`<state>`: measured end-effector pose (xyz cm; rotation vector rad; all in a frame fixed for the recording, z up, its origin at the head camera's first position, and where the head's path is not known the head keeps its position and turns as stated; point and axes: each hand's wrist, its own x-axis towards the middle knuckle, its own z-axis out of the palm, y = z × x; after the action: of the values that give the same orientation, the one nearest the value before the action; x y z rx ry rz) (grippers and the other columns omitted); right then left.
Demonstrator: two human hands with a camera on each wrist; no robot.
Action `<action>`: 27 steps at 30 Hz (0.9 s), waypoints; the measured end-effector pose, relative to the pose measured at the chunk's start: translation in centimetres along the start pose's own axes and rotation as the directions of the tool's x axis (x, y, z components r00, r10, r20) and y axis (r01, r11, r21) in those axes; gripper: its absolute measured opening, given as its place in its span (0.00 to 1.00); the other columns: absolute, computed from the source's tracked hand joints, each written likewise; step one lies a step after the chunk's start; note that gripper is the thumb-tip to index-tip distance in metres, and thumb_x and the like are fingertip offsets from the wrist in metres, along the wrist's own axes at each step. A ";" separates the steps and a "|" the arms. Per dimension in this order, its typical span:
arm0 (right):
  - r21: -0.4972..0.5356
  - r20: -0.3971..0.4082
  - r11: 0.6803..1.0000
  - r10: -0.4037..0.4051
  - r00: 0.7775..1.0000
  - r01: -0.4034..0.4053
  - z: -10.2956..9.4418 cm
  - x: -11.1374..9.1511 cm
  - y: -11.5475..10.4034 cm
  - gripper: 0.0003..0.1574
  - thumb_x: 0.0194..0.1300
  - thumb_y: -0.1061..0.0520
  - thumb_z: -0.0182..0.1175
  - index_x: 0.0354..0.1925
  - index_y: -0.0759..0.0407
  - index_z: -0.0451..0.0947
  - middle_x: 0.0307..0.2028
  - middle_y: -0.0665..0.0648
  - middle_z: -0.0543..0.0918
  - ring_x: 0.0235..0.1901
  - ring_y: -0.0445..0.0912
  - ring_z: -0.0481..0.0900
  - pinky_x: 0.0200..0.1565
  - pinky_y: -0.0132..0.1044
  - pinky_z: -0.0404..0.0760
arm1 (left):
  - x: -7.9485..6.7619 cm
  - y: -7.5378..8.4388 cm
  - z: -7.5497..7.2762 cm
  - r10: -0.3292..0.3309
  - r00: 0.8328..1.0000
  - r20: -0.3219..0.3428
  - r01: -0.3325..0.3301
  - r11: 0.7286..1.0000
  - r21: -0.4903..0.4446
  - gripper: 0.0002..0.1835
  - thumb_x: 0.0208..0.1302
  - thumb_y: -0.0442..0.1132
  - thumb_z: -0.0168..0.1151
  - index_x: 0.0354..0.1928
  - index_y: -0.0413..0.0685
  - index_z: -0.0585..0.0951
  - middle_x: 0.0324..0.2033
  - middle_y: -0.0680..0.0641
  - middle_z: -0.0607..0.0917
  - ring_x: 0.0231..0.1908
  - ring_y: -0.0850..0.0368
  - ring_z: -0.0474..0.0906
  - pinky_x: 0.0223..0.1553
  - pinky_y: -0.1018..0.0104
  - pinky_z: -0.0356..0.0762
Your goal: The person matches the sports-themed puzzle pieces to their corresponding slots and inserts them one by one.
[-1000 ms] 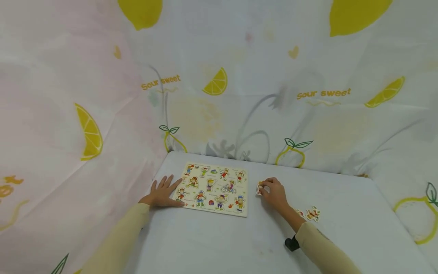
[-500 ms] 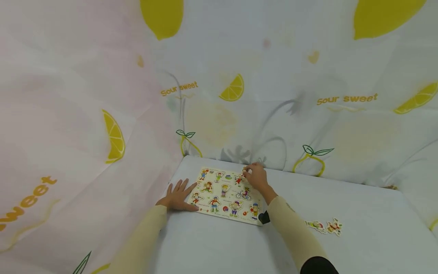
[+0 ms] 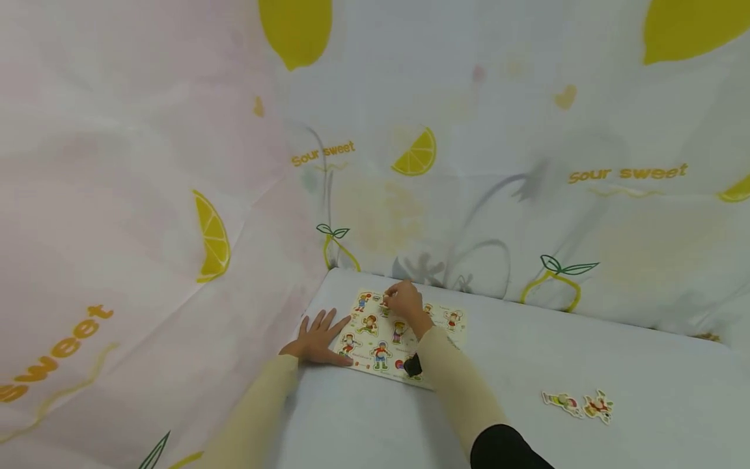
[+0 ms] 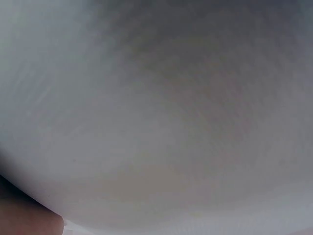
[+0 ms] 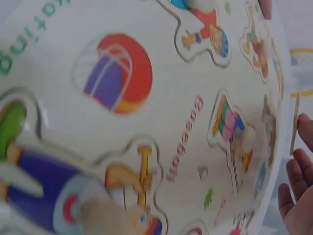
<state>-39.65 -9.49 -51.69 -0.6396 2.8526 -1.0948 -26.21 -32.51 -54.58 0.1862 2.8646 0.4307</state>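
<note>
A pale puzzle board (image 3: 459, 333) printed with sports figures lies on the white table in the head view. My left hand (image 3: 318, 341) rests at the board's left edge, fingers spread. Over the board's far left part, my right hand (image 3: 405, 305) pinches a thin puzzle piece (image 5: 295, 125), seen edge-on in the right wrist view. Its picture cannot be made out. That view also shows outlined figures on the board, including a baseball figure (image 5: 229, 122). My right forearm hides part of the board. A blurred pale surface fills most of the left wrist view.
Two loose puzzle pieces, one long (image 3: 562, 403) and one with spread limbs (image 3: 598, 407), lie on the table (image 3: 527, 358) to the right. Lemon-printed sheeting (image 3: 375, 208) rises behind the table and along its left side.
My right hand has carried the puzzle piece from the table right of the board, leftward over its far right corner to its far left part. My left hand stays put; the head view has turned left.
</note>
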 end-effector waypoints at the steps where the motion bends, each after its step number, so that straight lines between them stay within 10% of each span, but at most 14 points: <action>1: -0.010 0.002 1.000 0.004 1.000 -0.004 0.5 0.0 0.0 0.11 0.67 0.52 0.63 0.43 0.55 0.89 0.45 0.54 0.88 0.42 0.51 0.84 0.51 0.54 0.80 | 0.2 0.0 0.3 -0.002 1.000 -0.002 0.002 1.000 0.005 0.64 0.42 0.83 0.58 0.79 0.66 0.49 0.79 0.40 0.41 0.77 0.35 0.32 0.70 0.30 0.24; 11: -0.024 -0.001 0.999 -0.048 0.999 0.048 4.8 -0.2 -1.3 0.08 0.66 0.52 0.66 0.39 0.53 0.89 0.41 0.54 0.88 0.42 0.53 0.83 0.55 0.58 0.75 | 0.8 -1.0 2.8 -0.010 0.999 -0.043 0.011 1.000 0.017 0.63 0.40 0.83 0.60 0.78 0.69 0.51 0.79 0.44 0.42 0.78 0.38 0.34 0.71 0.33 0.27; 27: -0.184 -0.032 0.979 -0.091 0.995 0.084 6.2 1.2 -2.7 0.10 0.69 0.50 0.62 0.41 0.52 0.86 0.52 0.57 0.80 0.54 0.55 0.77 0.57 0.53 0.74 | 1.2 -1.4 1.4 -0.022 0.999 -0.026 0.023 0.999 0.024 0.64 0.40 0.84 0.59 0.78 0.71 0.47 0.79 0.46 0.39 0.78 0.41 0.30 0.71 0.34 0.25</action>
<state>-38.77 -15.72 -54.44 -0.7685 3.0108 -0.8705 -27.09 -33.27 -56.56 0.1538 2.8949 0.3970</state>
